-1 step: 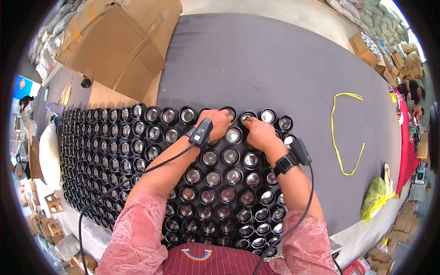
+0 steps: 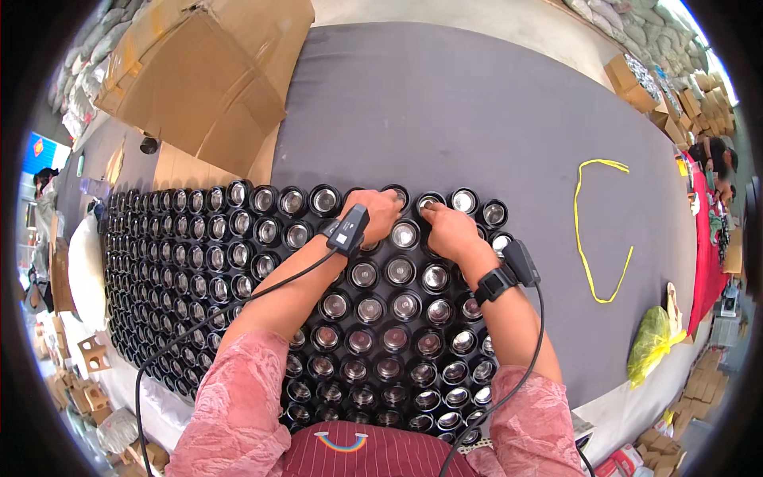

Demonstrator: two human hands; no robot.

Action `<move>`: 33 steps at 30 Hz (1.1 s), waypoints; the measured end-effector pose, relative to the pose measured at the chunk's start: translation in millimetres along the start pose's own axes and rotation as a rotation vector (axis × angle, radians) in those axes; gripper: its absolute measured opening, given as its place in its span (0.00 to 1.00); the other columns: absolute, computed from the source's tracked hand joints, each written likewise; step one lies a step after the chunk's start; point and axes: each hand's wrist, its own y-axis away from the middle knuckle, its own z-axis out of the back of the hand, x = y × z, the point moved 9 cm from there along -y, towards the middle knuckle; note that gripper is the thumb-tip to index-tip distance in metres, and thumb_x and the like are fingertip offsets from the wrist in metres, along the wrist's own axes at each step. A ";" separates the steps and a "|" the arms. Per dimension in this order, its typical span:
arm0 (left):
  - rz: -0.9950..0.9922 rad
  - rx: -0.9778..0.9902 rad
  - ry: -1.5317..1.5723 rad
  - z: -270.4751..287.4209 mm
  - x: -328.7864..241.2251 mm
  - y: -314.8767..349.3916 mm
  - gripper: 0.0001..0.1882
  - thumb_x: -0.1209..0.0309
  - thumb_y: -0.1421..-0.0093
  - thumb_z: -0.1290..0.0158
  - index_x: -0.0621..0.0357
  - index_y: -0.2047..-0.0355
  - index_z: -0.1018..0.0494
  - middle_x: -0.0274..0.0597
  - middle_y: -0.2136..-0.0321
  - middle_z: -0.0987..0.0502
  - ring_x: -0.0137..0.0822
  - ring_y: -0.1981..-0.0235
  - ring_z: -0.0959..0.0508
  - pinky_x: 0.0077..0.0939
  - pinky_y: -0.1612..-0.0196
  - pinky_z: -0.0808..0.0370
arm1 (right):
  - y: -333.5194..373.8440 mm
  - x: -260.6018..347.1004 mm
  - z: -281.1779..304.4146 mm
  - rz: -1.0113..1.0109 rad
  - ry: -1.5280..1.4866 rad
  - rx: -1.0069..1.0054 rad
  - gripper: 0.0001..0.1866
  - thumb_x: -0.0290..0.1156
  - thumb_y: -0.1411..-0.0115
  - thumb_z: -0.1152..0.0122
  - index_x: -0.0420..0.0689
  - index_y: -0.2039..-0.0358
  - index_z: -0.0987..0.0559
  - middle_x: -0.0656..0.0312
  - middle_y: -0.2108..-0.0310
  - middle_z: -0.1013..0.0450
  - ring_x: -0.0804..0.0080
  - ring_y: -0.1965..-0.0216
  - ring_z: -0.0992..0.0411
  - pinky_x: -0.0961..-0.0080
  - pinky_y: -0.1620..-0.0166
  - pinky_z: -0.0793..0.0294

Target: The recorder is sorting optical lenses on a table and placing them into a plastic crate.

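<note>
Rows of round black cup-like pieces (image 2: 400,271) with shiny silver centres stand packed together on a grey-covered table. My left hand (image 2: 373,213) is at the far edge of these rows, its fingers closed on the rim of one black piece (image 2: 396,196). Just to its right, my right hand (image 2: 455,230) has its thumb and fingers closed on another black piece (image 2: 430,201). Between the two hands stands one more black piece (image 2: 405,234), untouched. The undersides of my fingers are hidden, and my forearms cover part of the rows.
A large open cardboard box (image 2: 214,87) stands at the far left. Right of the rows, a yellow strap (image 2: 579,234) lies on the grey table cover (image 2: 477,103). A yellow plastic bag (image 2: 648,350) sits at the right edge. Black cables run from devices on both wrists.
</note>
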 end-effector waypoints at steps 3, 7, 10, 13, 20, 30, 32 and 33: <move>0.106 0.196 -0.027 -26.7 16.3 0.2 0.09 0.64 0.40 0.47 0.53 0.63 0.23 0.42 0.66 0.23 0.49 0.67 0.19 0.44 0.65 0.22 | -2.4 0.7 -2.9 0.022 -0.014 -0.016 0.21 0.26 0.46 0.46 0.48 0.50 0.21 0.61 0.45 0.28 0.57 0.49 0.25 0.60 0.49 0.25; 0.103 0.243 -0.035 -25.7 12.7 -0.7 0.10 0.64 0.40 0.47 0.52 0.61 0.23 0.41 0.63 0.23 0.48 0.67 0.19 0.43 0.65 0.22 | -2.1 1.2 -1.0 -0.015 -0.016 0.046 0.24 0.24 0.47 0.47 0.48 0.48 0.22 0.61 0.43 0.29 0.58 0.47 0.27 0.62 0.46 0.26; 0.084 0.204 0.007 -10.8 2.6 -0.3 0.10 0.65 0.39 0.48 0.51 0.59 0.23 0.40 0.61 0.23 0.47 0.66 0.19 0.43 0.65 0.22 | -3.4 -1.2 -1.0 -0.062 -0.002 0.121 0.27 0.23 0.48 0.48 0.49 0.45 0.23 0.63 0.41 0.30 0.60 0.45 0.28 0.64 0.44 0.27; 0.131 0.243 -0.014 -13.7 4.3 -0.6 0.11 0.66 0.38 0.50 0.49 0.57 0.23 0.39 0.59 0.24 0.47 0.65 0.19 0.42 0.65 0.21 | -7.8 4.9 3.3 -0.078 0.020 0.156 0.27 0.23 0.48 0.48 0.49 0.44 0.23 0.62 0.41 0.30 0.60 0.45 0.28 0.64 0.44 0.27; 0.200 0.311 -0.045 -27.1 6.4 4.3 0.14 0.70 0.40 0.51 0.50 0.54 0.25 0.38 0.58 0.23 0.48 0.62 0.18 0.42 0.64 0.21 | -2.5 1.1 0.2 -0.005 -0.007 -0.003 0.17 0.26 0.45 0.48 0.46 0.54 0.20 0.58 0.50 0.25 0.54 0.51 0.24 0.58 0.50 0.24; 0.205 0.230 -0.057 -27.7 3.4 6.2 0.11 0.72 0.38 0.55 0.57 0.57 0.27 0.48 0.63 0.21 0.50 0.64 0.18 0.43 0.64 0.21 | 1.9 5.1 -1.7 -0.115 -0.027 0.044 0.25 0.24 0.46 0.48 0.46 0.45 0.25 0.57 0.42 0.30 0.55 0.47 0.26 0.60 0.46 0.26; 0.204 0.302 -0.051 -19.9 -3.0 9.1 0.19 0.76 0.41 0.54 0.54 0.49 0.29 0.45 0.56 0.22 0.50 0.60 0.19 0.43 0.61 0.21 | 13.0 -3.6 8.5 0.021 -0.274 -0.225 0.24 0.23 0.47 0.49 0.45 0.48 0.23 0.55 0.46 0.27 0.54 0.46 0.28 0.61 0.44 0.28; 0.194 0.320 -0.051 -10.3 -9.4 7.6 0.20 0.78 0.42 0.54 0.54 0.49 0.28 0.45 0.56 0.22 0.48 0.60 0.18 0.43 0.61 0.21 | 22.8 -14.2 13.0 0.015 -0.265 -0.233 0.24 0.23 0.47 0.49 0.45 0.48 0.23 0.55 0.46 0.27 0.54 0.46 0.28 0.61 0.44 0.28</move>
